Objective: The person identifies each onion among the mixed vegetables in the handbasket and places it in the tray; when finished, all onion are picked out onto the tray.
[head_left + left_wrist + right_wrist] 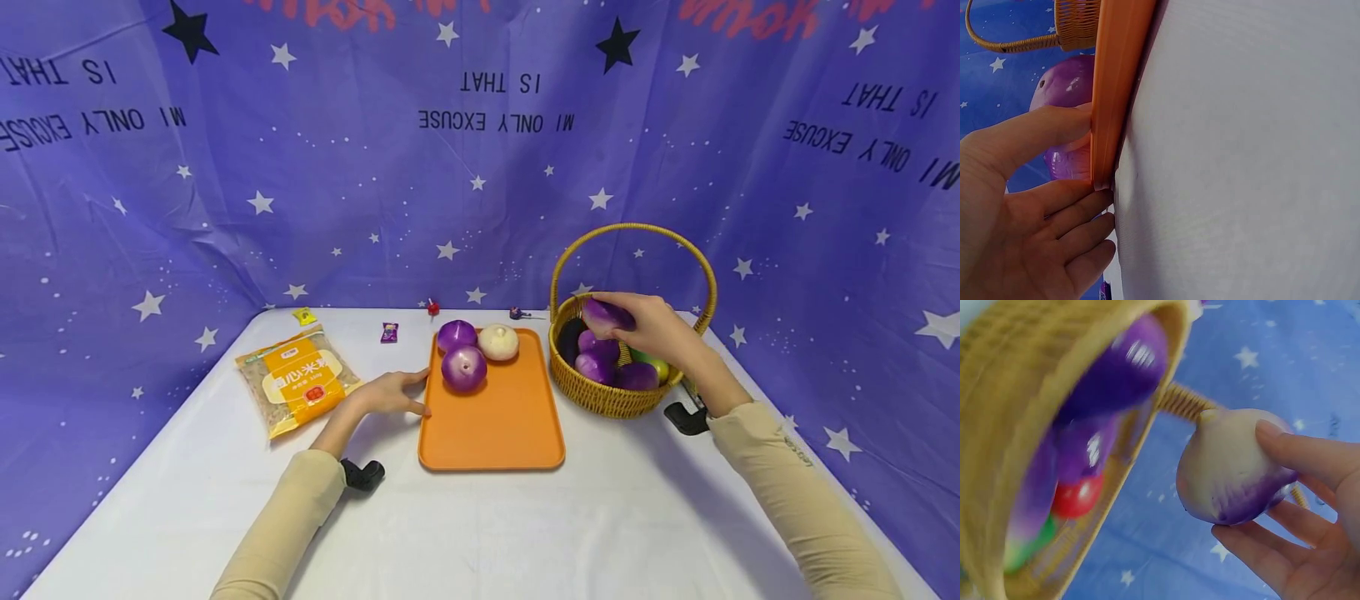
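My left hand (pixel 390 393) is at the left edge of an orange tray (pixel 495 437), its thumb and forefinger spread apart along the rim. On the tray's far half sit two purple turnips (pixel 464 369) and a whitish one (pixel 498 342). Above a wicker basket (pixel 611 400), my right hand (pixel 651 327) grips another turnip (pixel 1235 465), white with a purple side, between thumb and fingers. The right wrist view has it beside the basket's rim, clear of the contents. Inside the basket lie several purple vegetables (pixel 596 367), with red and green pieces among them.
A yellow-and-clear food bag (pixel 300 379) lies left of the tray. Small wrapped candies (pixel 389 332) and two lollipops (pixel 432 307) are spread along the table's back edge. The basket's tall handle (pixel 633 226) arches above the right hand. A purple starry cloth hangs behind.
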`<act>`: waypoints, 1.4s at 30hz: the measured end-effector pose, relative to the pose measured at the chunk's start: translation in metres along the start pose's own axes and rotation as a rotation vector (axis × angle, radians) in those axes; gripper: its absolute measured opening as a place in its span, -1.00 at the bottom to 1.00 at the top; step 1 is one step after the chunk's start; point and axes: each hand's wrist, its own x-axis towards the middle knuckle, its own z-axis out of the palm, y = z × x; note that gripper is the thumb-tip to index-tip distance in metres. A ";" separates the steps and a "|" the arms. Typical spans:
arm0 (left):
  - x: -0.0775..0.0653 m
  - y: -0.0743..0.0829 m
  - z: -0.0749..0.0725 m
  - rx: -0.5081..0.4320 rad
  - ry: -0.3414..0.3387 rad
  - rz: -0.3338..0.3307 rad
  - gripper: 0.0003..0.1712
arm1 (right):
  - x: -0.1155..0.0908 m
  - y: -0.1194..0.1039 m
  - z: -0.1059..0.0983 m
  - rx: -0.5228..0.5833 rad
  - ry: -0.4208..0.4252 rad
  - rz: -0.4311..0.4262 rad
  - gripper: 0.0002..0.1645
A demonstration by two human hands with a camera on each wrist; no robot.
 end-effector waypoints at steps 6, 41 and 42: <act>-0.001 0.002 -0.001 -0.009 -0.004 0.003 0.04 | -0.004 -0.021 0.017 0.047 0.102 -0.082 -0.27; -0.004 0.004 -0.002 -0.018 -0.007 0.008 0.03 | 0.037 -0.062 0.141 0.187 0.008 -0.085 -0.36; -0.004 0.004 -0.002 -0.017 -0.008 0.008 0.03 | 0.037 -0.061 0.142 0.184 0.003 -0.089 -0.36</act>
